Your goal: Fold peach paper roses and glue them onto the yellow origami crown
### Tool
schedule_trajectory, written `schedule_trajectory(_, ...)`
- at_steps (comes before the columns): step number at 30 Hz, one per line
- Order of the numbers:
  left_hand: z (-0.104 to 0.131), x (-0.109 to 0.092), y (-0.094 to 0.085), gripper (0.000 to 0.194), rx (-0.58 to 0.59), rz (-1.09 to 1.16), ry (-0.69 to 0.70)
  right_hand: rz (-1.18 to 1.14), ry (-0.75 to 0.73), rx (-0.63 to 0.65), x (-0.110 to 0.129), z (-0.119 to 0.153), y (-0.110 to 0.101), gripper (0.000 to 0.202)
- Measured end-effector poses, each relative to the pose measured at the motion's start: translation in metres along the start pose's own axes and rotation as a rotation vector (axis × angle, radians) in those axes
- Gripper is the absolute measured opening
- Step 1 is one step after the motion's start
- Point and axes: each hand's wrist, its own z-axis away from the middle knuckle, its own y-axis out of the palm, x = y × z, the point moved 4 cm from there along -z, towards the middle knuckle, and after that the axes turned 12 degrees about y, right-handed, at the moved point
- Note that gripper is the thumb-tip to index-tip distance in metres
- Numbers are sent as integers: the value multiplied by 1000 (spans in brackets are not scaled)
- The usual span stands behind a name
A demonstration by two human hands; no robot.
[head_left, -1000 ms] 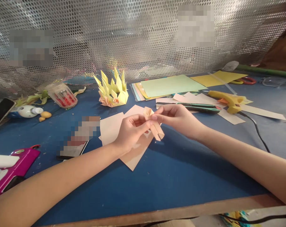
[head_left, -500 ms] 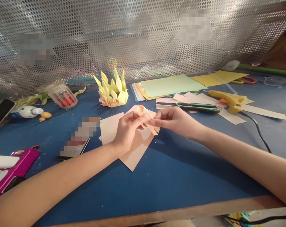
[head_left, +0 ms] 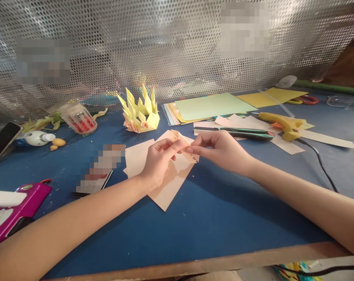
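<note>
A small folded piece of pale peach paper [head_left: 185,146] is pinched between both hands, above the middle of the table. My left hand [head_left: 160,160] grips its left side, thumb on top and fingers curled beneath. From the right, my right hand [head_left: 218,150] pinches the edge between thumb and forefinger. Flat peach sheets [head_left: 165,187] lie on the blue table under the hands. Just behind stands a yellow folded-paper crown [head_left: 142,113] with peach paper roses along its front.
Teal-and-black scissors [head_left: 244,133] and a yellow glue gun [head_left: 285,123] with a cord lie on paper scraps at right. Behind is a stack of coloured paper [head_left: 215,107]. A phone [head_left: 98,175], a magenta tool [head_left: 25,210] and a tilted jar [head_left: 79,118] lie at left.
The lower end of the folded paper has tilted up slightly between my fingers. Both hands keep their pinch in nearly the same place, and the view has shifted a little.
</note>
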Motion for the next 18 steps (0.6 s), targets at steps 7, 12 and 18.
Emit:
schedule_trajectory(7, -2, 1, 0, 38, 8, 64, -4, 94, -125, -59, 0, -1, -2, 37)
schedule_trajectory(12, -1, 0, 1, 40, 48, 122, 9, 120, -271, -246, 1, -1, -10, 18)
schedule_trajectory(18, 1, -3, 5, 53, 96, 226, -53, 175, -405, -399, 4, 7, -16, 12)
